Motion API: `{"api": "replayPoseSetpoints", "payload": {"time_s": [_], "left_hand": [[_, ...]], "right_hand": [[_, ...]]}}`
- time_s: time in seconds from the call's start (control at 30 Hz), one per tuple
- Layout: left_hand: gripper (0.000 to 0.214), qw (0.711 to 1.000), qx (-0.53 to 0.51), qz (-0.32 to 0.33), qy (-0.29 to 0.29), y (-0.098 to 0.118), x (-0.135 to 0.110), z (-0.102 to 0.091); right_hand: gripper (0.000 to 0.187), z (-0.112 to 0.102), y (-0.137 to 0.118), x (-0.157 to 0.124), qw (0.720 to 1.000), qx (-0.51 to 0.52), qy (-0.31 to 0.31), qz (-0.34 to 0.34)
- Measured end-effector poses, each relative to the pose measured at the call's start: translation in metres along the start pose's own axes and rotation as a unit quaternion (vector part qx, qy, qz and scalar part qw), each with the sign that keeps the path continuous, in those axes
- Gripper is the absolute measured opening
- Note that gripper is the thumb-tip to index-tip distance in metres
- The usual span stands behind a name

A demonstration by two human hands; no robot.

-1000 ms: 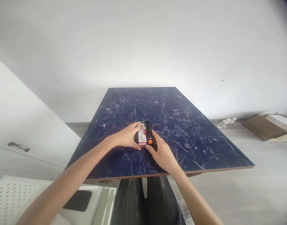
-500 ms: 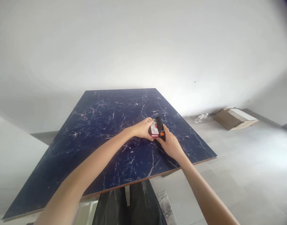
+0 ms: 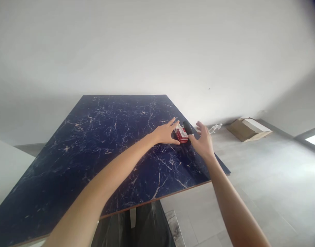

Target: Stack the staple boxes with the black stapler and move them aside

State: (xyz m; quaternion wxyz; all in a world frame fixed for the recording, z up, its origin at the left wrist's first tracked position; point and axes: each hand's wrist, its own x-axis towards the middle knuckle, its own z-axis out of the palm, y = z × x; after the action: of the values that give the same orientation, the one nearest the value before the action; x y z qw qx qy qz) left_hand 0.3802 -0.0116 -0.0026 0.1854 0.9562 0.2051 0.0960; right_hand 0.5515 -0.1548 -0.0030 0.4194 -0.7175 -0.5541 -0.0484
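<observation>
A small red and white box lies on the dark blue marbled table near its right edge. A black stapler-like tool lies just right of the box. My left hand rests against the box's left side, fingers stretched out and thumb touching the box. My right hand hovers right of the black tool with fingers spread, holding nothing.
A flattened cardboard box and a clear plastic bottle lie on the grey tiled floor by the white wall. The table's right edge runs just under my right hand. My dark trousers show below the near edge.
The box and black tool slid toward the table's right edge as my view turned right. My hands, earlier closed around the two things, have opened; the right hand has lifted off.
</observation>
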Motion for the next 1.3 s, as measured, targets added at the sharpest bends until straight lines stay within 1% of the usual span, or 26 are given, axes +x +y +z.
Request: {"api": "replayPoseSetpoints", "payload": {"time_s": [0.03,0.07,0.13,0.17,0.2,0.23,0.27,0.3,0.37,0.4,0.43,0.5,0.63,0.8,1.13,1.3], "left_hand": [[0.102,1.000,0.002,-0.004,0.029,-0.005,-0.018,-0.006],[0.088,0.998,0.008,-0.006,0.054,-0.011,-0.038,-0.012],[0.067,0.994,0.029,-0.022,0.103,-0.027,-0.081,-0.024],[0.059,0.991,0.042,-0.037,0.123,-0.036,-0.103,-0.029],[0.052,0.986,0.058,-0.055,0.146,-0.046,-0.124,-0.034],[0.043,0.983,0.072,-0.069,0.157,-0.055,-0.144,-0.037],[0.036,0.981,0.082,-0.079,0.160,-0.062,-0.163,-0.040],[0.030,0.980,0.088,-0.084,0.155,-0.069,-0.179,-0.041],[0.025,0.984,0.076,-0.074,0.140,-0.078,-0.202,-0.040],[0.025,0.987,0.066,-0.064,0.134,-0.080,-0.210,-0.039],[0.025,0.988,0.058,-0.055,0.131,-0.082,-0.215,-0.036],[0.027,0.989,0.060,-0.049,0.128,-0.083,-0.219,-0.031],[0.032,0.988,0.074,-0.062,0.123,-0.084,-0.218,-0.026],[0.034,0.989,0.070,-0.061,0.117,-0.085,-0.218,-0.026],[0.037,0.990,0.062,-0.070,0.110,-0.086,-0.218,-0.024],[0.036,0.989,0.068,-0.068,0.114,-0.088,-0.217,-0.022]], "right_hand": [[0.062,0.004,-0.017,0.004,0.998,0.007,0.048,-0.029],[0.054,0.012,-0.037,0.009,0.995,0.015,0.062,-0.080],[0.044,0.034,-0.080,0.018,0.975,0.039,-0.010,-0.218],[0.042,0.049,-0.100,0.020,0.957,0.047,-0.067,-0.277],[0.039,0.066,-0.119,0.021,0.936,0.050,-0.120,-0.326],[0.036,0.083,-0.135,0.020,0.917,0.048,-0.170,-0.358],[0.032,0.101,-0.148,0.017,0.902,0.041,-0.215,-0.373],[0.029,0.117,-0.157,0.013,0.893,0.030,-0.254,-0.372],[0.022,0.145,-0.164,0.001,0.889,0.012,-0.305,-0.343],[0.020,0.155,-0.164,-0.005,0.890,0.008,-0.316,-0.330],[0.019,0.162,-0.161,-0.011,0.892,0.009,-0.319,-0.320],[0.016,0.168,-0.154,-0.018,0.895,0.026,-0.318,-0.311],[0.014,0.165,-0.144,-0.018,0.891,0.087,-0.323,-0.306],[0.013,0.164,-0.145,-0.016,0.895,0.110,-0.336,-0.273],[0.016,0.168,-0.139,-0.015,0.892,0.115,-0.322,-0.296],[0.014,0.166,-0.141,-0.014,0.892,0.112,-0.329,-0.290]]}}
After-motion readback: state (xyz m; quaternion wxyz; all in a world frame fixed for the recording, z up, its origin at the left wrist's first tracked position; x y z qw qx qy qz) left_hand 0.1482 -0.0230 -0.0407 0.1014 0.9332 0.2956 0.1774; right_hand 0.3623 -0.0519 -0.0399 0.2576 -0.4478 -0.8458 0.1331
